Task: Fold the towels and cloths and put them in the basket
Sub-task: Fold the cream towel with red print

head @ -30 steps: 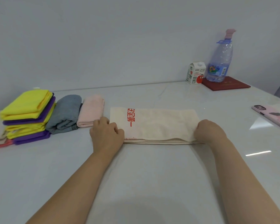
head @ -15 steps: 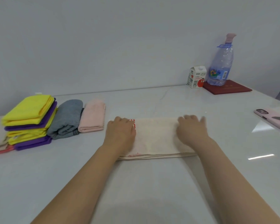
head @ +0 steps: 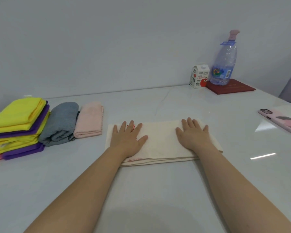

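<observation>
Nearest the camera, two bare forearms reach out over the white bench [head: 141,195], whose near edge is out of shot. Both hands are down on the cream towel [head: 161,142] in the middle of the bench. The left hand [head: 127,140] lies flat with fingers spread on the towel's left end, and the right hand [head: 194,137] lies just as flat on the right end. Neither hand grips anything.

That's the change: a second ago the hands were curled at the towel's two ends, pinching them. Now they have moved inward and opened to press the fold down. I'd call this fold made and being smoothed, with another fold or the move to the basket to come.

Along the bench's left edge sit folded pieces: a yellow and purple stack [head: 18,125], a grey towel [head: 60,121] touching it, and a pink towel [head: 90,119] beside that. A pink phone [head: 280,121] lies by the right edge. Towards the far right corner a juice carton [head: 199,76] stands beside a red book [head: 232,88], and a water bottle [head: 224,64] stands on the book.

What's hidden? There is no basket anywhere in view. The towel's red print is mostly under the left hand. The stack's left end, and something pale and red beneath it, are cut off by the frame. The towel's layers are hard to count.
</observation>
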Tool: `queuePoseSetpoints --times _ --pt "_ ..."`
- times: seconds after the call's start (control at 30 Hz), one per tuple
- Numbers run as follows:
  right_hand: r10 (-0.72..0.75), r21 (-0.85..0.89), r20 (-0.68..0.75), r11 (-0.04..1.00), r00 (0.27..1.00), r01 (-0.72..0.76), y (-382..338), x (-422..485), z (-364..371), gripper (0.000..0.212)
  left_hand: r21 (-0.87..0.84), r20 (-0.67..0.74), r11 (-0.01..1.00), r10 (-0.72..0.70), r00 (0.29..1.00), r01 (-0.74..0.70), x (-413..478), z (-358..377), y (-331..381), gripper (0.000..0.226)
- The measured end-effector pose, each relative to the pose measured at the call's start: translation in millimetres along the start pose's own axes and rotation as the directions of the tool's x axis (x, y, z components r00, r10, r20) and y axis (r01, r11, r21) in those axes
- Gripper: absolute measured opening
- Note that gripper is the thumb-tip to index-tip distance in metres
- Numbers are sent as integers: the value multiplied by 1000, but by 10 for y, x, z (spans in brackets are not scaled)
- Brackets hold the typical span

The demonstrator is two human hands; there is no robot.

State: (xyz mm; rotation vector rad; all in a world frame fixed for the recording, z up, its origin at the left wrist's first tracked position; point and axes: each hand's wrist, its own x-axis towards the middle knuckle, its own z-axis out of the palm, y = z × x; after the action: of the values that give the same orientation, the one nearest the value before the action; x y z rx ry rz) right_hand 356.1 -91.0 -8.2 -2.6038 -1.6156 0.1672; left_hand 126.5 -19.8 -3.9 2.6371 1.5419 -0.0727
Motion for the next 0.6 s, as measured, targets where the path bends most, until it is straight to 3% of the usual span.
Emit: queuePoseSetpoints --times 0.13,0.2,0.3,0.43,0.6 --pt "227 32 -64 974 972 -226 98 -33 19 67 2 22 999 -34 999 34 -60 -36 39 67" --pt "238 32 -56 971 970 -237 98 -27 8 69 62 38 997 -40 998 38 -142 -75 75 69" --pt "81 -14 -56 997 995 -82 68 43 -15 67 145 -58 989 -12 998 20 -285 -220 75 65" --pt "-231 -53 2 971 973 231 -81 124 -54 64 54 -228 998 40 973 -28 -347 -451 -149 59" --pt "-602 -136 81 783 794 608 -581 158 -86 60 -244 -87 965 79 993 -98 -222 -395 -412 53"
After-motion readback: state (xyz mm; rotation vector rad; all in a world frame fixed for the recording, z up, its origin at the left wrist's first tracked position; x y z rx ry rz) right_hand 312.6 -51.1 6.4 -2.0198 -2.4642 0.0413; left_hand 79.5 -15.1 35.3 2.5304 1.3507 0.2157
